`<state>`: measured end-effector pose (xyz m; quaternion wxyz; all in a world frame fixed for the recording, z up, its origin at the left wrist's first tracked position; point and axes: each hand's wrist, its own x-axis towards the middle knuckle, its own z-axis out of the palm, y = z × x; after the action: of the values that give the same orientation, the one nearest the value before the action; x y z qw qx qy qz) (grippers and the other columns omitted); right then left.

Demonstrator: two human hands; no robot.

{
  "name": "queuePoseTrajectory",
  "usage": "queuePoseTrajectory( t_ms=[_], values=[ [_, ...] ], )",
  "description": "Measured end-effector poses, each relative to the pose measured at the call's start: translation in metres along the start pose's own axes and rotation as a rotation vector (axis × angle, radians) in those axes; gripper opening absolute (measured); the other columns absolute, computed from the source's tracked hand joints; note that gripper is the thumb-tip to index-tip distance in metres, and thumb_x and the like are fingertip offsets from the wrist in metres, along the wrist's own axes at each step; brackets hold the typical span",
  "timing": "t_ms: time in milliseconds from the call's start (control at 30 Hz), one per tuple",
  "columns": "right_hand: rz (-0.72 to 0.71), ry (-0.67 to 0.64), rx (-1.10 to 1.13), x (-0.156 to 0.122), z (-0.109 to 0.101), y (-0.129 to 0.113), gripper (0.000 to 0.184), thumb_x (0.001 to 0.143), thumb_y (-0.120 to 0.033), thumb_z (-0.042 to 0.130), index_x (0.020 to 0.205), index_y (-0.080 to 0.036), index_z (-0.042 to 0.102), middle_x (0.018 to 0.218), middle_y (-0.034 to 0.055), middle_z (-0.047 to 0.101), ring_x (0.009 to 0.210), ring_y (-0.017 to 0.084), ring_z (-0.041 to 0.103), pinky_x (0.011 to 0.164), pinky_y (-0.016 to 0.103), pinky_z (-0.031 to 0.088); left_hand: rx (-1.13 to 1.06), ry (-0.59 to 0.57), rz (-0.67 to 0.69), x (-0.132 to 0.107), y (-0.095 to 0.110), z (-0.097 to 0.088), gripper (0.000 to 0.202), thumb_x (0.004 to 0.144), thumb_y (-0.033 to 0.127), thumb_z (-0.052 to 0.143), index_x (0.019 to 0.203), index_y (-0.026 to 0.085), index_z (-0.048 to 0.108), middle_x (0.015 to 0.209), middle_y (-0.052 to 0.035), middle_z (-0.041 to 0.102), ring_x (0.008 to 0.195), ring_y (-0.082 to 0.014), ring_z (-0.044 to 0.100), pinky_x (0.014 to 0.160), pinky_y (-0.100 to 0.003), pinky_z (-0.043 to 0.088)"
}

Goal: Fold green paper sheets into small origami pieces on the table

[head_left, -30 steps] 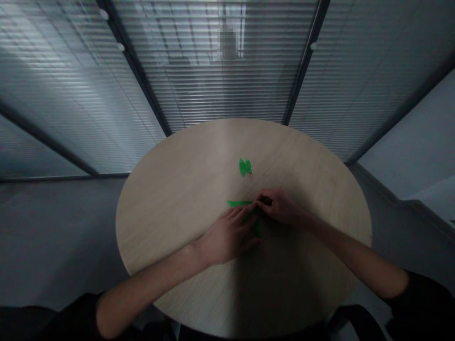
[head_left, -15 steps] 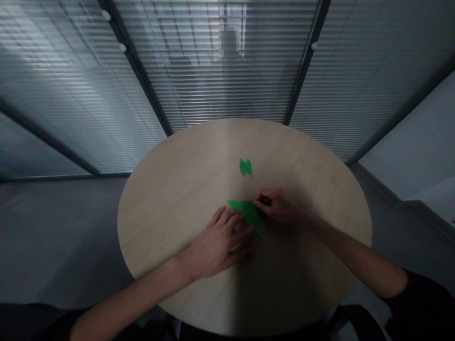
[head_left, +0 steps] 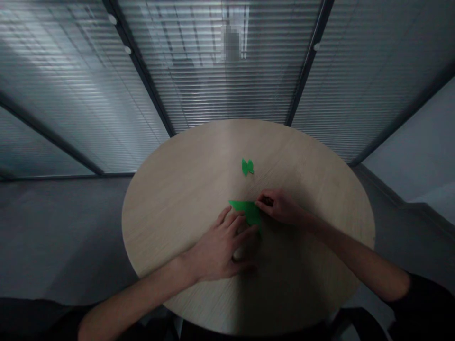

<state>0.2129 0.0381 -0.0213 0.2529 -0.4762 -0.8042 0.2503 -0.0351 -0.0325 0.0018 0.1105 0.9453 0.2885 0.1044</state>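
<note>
A green folded sheet of paper [head_left: 251, 213], triangular in outline, lies on the table in front of me. My right hand [head_left: 277, 206] pinches its upper right corner between thumb and forefinger. Spread over the lower left edge of the paper is my left hand [head_left: 229, 244], fingers apart, with some fingertips resting on or just over it. The lower corner of the paper is partly covered by my left fingers. Farther back lies a small green folded paper piece [head_left: 248, 167] with two pointed lobes, touched by neither hand.
The round wooden table [head_left: 170, 189] has its far edge close to glass panels with blinds [head_left: 227, 90]. A dark chair part [head_left: 355, 317] shows at the near right edge. My arms cast a shadow over the table's near right side.
My left fingers have shifted slightly along the paper and spread a little more. My right hand keeps its pinch at the corner. The whole view has moved slightly.
</note>
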Motion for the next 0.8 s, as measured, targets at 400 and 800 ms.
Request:
queuePoseTrajectory(
  t_ms=[400,800],
  values=[
    [0.002,0.005,0.011,0.000,0.001,0.001,0.018,0.091,-0.028,0.063,0.077,-0.019,0.065,0.067,0.0004,0.062,0.061,0.015,0.053,0.061,0.028,0.038,-0.006,-0.046,-0.031,-0.004,0.012,-0.001,0.062,0.092,0.055,0.070,0.144,0.024,0.062,0.146,-0.0219,0.052,0.146,-0.0480,0.041,0.115,-0.077,0.032],
    [0.012,-0.007,0.019,0.000,0.000,0.002,0.017,0.091,-0.028,0.063,0.080,-0.017,0.069,0.067,0.0011,0.064,0.061,0.014,0.054,0.060,0.027,0.038,-0.003,-0.029,-0.035,-0.005,0.014,0.000,0.069,0.088,0.057,0.074,0.147,0.026,0.058,0.145,-0.0214,0.054,0.143,-0.0484,0.044,0.113,-0.078,0.034]
  ],
)
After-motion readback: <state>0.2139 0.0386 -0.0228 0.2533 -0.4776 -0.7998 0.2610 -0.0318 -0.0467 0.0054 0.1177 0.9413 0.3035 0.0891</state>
